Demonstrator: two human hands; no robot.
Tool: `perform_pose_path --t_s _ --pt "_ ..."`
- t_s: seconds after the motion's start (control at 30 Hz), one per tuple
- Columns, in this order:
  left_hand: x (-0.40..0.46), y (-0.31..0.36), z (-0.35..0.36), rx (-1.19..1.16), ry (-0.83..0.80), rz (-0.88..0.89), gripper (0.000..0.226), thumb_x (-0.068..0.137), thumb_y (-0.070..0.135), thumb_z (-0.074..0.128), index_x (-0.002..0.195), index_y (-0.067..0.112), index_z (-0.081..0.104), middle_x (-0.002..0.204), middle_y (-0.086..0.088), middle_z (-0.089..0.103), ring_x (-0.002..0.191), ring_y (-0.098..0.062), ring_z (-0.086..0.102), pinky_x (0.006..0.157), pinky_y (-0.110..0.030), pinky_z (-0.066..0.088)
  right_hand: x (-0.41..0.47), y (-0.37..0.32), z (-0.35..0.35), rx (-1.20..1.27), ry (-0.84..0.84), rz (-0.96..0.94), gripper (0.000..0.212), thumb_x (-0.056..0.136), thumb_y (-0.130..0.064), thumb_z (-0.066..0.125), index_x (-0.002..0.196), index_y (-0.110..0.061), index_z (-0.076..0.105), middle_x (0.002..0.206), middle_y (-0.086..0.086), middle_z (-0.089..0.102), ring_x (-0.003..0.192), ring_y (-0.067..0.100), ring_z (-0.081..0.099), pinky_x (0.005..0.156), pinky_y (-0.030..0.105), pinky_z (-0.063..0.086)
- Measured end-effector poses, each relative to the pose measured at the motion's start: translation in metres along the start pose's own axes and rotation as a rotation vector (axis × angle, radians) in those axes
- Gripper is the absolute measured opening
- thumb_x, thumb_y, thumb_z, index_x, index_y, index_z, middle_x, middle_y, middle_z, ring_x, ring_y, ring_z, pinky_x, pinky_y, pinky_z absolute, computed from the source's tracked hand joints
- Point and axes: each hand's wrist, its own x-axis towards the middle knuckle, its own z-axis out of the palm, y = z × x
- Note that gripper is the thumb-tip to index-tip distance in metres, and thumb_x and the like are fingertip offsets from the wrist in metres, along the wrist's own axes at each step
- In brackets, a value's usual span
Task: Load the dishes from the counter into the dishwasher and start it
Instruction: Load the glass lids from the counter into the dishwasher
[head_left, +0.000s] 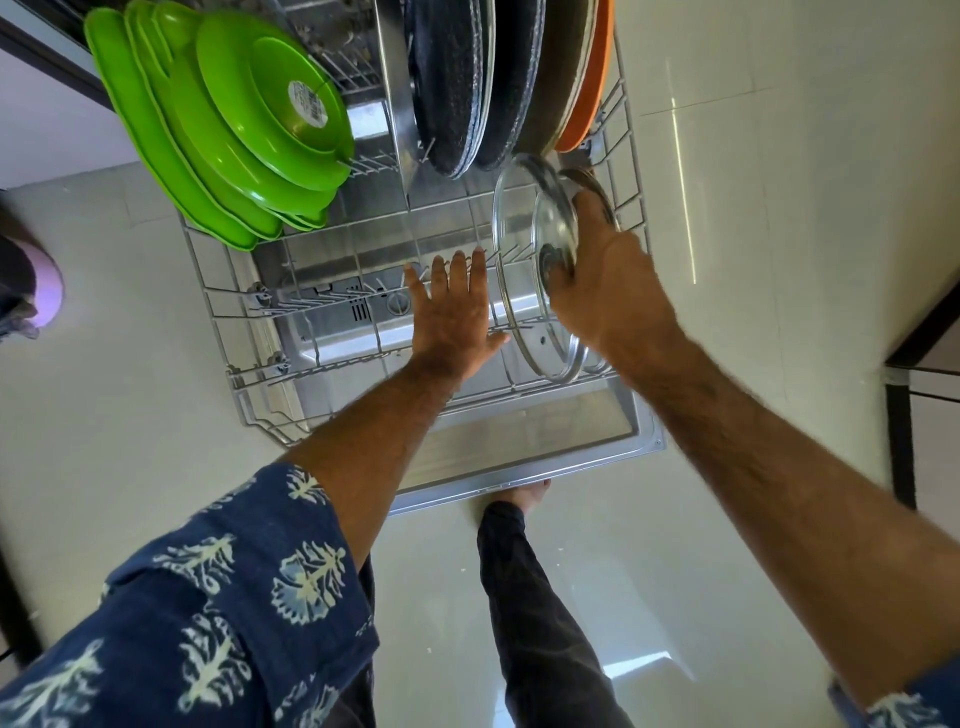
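The dishwasher's lower rack is pulled out over the open door. A glass lid with a metal rim stands on edge in the rack's right side. My right hand grips it by the knob. My left hand lies flat with fingers spread over the rack tines, just left of the lid, holding nothing. Green plastic plates stand stacked in the rack's far left. Dark pans and an orange dish stand at the far right.
Pale floor tiles surround the dishwasher. My leg and foot stand under the door's near edge. A dark table leg is at the right. A purple-edged object sits at the left edge.
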Motion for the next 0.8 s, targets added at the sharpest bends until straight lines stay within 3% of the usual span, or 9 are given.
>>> perform_pose_path --t_s 0.13,0.3,0.4,0.5,0.57,0.7,0.8 --pt "-0.002 -0.003 -0.005 0.045 -0.010 0.029 0.108 0.085 0.065 0.060 0.157 0.009 0.001 0.162 -0.018 0.020 0.149 -0.037 0.023 0.118 -0.065 0.014 -0.009 -0.001 0.034 0.018 -0.019 0.057 0.047 0.095 -0.009 0.059 0.136 -0.010 0.035 0.067 -0.004 0.049 0.064 0.019 0.064 0.053 0.024 0.051" --pt "-0.003 -0.014 -0.012 0.053 -0.064 0.095 0.105 0.088 0.057 0.062 0.157 0.010 -0.002 0.164 -0.017 0.013 0.151 -0.035 0.017 0.120 -0.063 0.012 0.003 0.001 0.038 -0.015 0.003 0.065 0.046 0.094 -0.014 0.060 0.134 -0.010 0.037 0.067 -0.005 0.046 0.070 0.022 0.059 0.063 0.033 0.050" --pt "-0.013 -0.017 -0.027 0.085 -0.094 0.122 0.103 0.090 0.054 0.061 0.157 0.011 -0.004 0.166 -0.016 0.007 0.152 -0.034 0.014 0.120 -0.063 0.010 -0.002 0.002 0.031 0.055 -0.086 0.101 0.049 0.094 -0.020 0.064 0.132 -0.007 0.037 0.071 -0.007 0.046 0.074 0.020 0.057 0.066 0.030 0.047" --pt "-0.033 -0.018 -0.052 0.142 -0.101 0.159 0.095 0.094 0.054 0.055 0.157 0.011 -0.001 0.166 -0.015 0.006 0.152 -0.033 0.013 0.120 -0.061 0.013 -0.008 -0.006 0.018 0.134 -0.206 0.178 0.066 0.092 -0.023 0.069 0.141 -0.007 0.029 0.096 0.005 0.059 0.087 0.022 0.061 0.074 0.029 0.047" --pt "-0.054 -0.021 -0.079 0.138 -0.059 0.159 0.085 0.098 0.053 0.046 0.158 0.010 0.003 0.166 -0.014 0.008 0.152 -0.032 0.011 0.121 -0.060 0.013 -0.021 -0.017 0.002 0.062 -0.216 0.116 0.070 0.091 -0.023 0.069 0.144 -0.006 0.026 0.115 0.015 0.062 0.100 0.029 0.065 0.078 0.033 0.050" --pt "-0.121 -0.032 -0.145 0.066 0.051 0.071 0.077 0.099 0.052 0.039 0.158 0.010 0.012 0.165 -0.014 0.014 0.152 -0.032 0.012 0.121 -0.056 0.011 -0.070 -0.048 -0.038 -0.185 -0.193 -0.097 0.074 0.090 -0.028 0.068 0.147 -0.010 0.025 0.138 0.018 0.049 0.118 0.035 0.058 0.090 0.045 0.053" --pt "-0.183 -0.043 -0.201 0.054 0.119 0.003 0.076 0.099 0.053 0.039 0.158 0.011 0.015 0.164 -0.013 0.017 0.152 -0.032 0.014 0.121 -0.056 0.014 -0.112 -0.086 -0.071 -0.350 -0.224 -0.259 0.082 0.092 -0.038 0.062 0.154 -0.013 0.015 0.158 0.015 0.024 0.141 0.034 0.034 0.107 0.047 0.043"
